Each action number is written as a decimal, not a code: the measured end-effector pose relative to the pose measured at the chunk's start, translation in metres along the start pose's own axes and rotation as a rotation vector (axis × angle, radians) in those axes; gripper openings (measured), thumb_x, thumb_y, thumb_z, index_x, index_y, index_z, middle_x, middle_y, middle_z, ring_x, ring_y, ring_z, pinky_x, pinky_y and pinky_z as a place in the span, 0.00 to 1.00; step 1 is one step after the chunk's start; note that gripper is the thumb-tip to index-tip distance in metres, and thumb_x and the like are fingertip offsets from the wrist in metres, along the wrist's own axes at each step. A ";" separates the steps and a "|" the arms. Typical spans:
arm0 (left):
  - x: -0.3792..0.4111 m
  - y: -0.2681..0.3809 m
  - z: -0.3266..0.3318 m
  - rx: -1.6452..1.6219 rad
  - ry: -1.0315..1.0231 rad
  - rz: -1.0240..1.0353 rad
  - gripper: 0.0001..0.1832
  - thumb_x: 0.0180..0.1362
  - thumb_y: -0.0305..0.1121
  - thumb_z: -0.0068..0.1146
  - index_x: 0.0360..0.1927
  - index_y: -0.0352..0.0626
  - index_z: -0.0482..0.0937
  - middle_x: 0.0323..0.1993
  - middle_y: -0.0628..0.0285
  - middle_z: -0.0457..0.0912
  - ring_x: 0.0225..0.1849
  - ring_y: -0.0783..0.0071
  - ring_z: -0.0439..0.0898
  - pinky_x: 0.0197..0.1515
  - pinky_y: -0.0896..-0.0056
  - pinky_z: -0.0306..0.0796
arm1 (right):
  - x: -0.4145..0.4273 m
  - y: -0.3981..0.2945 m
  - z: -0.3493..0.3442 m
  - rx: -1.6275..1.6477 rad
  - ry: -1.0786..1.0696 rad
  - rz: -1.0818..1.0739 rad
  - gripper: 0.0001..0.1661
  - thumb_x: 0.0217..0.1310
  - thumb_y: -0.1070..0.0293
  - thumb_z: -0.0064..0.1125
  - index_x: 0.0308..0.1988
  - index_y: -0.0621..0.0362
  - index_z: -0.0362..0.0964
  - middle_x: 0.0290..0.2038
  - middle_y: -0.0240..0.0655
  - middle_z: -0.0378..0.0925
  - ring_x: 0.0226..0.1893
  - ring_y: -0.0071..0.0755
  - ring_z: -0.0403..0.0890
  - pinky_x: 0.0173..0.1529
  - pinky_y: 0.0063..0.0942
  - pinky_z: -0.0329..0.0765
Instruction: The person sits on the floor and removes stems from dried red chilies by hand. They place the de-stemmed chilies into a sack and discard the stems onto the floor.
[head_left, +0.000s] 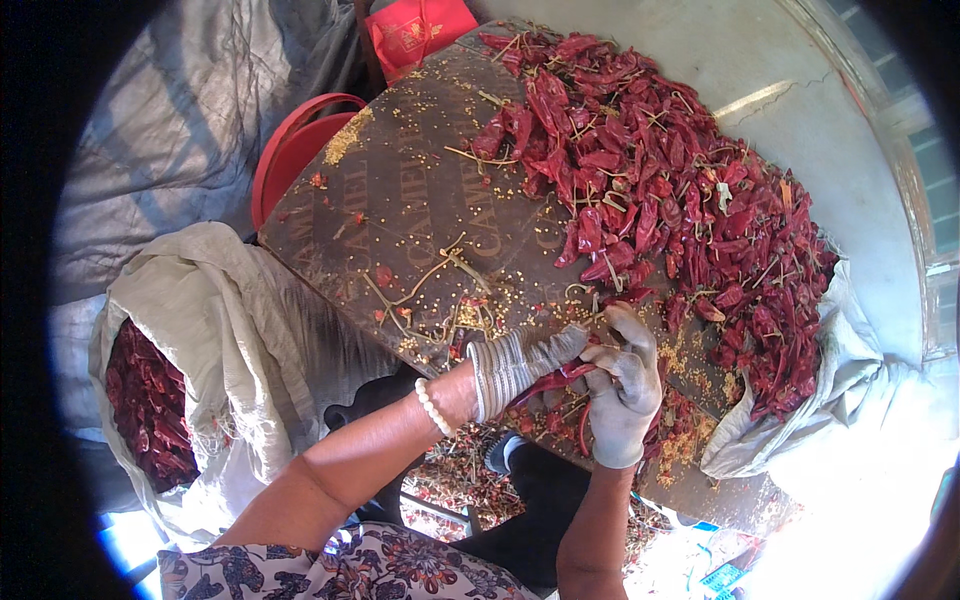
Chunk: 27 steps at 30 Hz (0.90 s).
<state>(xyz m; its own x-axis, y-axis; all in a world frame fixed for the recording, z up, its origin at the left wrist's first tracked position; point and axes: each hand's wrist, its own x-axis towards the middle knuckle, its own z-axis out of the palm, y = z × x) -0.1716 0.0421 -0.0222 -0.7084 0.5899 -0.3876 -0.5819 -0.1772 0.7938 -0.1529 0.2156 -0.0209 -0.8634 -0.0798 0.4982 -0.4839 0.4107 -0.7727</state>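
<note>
My left hand (536, 364), in a grey-white knit work glove with a ribbed cuff, is closed around a dried red chili pepper (551, 382). The pepper slants across the near edge of a brown board tabletop (375, 202). My right hand (624, 394), gloved the same way, meets the left at the pepper's upper end, its fingers bent onto it. Exactly where the right fingertips grip is partly hidden. Just beyond both hands spreads a big heap of dried red chilies (637, 165) with pale stems.
Yellow seeds (349, 135) and loose stems (405, 307) litter the board. A woven sack (202, 300) of chilies stands at left, with a red stool (300, 150) behind. Another woven sack (847, 322) lies under the heap's right end. A red bag (420, 34) is at the back.
</note>
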 end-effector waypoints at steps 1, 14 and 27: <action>-0.001 0.001 -0.002 0.010 -0.013 -0.053 0.33 0.61 0.64 0.53 0.54 0.46 0.76 0.38 0.68 0.81 0.33 0.82 0.76 0.30 0.78 0.71 | 0.001 -0.001 -0.001 0.013 -0.023 0.008 0.21 0.36 0.91 0.64 0.33 0.55 0.77 0.53 0.38 0.76 0.61 0.51 0.72 0.59 0.41 0.73; 0.011 0.002 0.019 0.145 -0.023 0.130 0.16 0.63 0.45 0.61 0.42 0.44 0.81 0.27 0.68 0.82 0.28 0.82 0.80 0.27 0.79 0.72 | -0.011 0.000 -0.029 0.624 0.049 0.226 0.20 0.62 0.59 0.53 0.45 0.64 0.76 0.54 0.48 0.75 0.54 0.39 0.75 0.61 0.35 0.68; 0.033 -0.030 0.031 0.581 0.154 0.494 0.19 0.52 0.29 0.61 0.50 0.48 0.82 0.39 0.50 0.85 0.40 0.53 0.84 0.43 0.62 0.78 | -0.013 -0.009 -0.030 -0.265 -0.005 0.083 0.15 0.46 0.80 0.68 0.38 0.57 0.79 0.40 0.39 0.81 0.41 0.39 0.82 0.46 0.30 0.77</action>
<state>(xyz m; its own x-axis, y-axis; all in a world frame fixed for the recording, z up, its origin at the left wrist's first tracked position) -0.1652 0.0912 -0.0442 -0.9033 0.4262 0.0484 0.0885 0.0750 0.9932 -0.1329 0.2400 -0.0093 -0.8994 -0.0407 0.4352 -0.3581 0.6396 -0.6802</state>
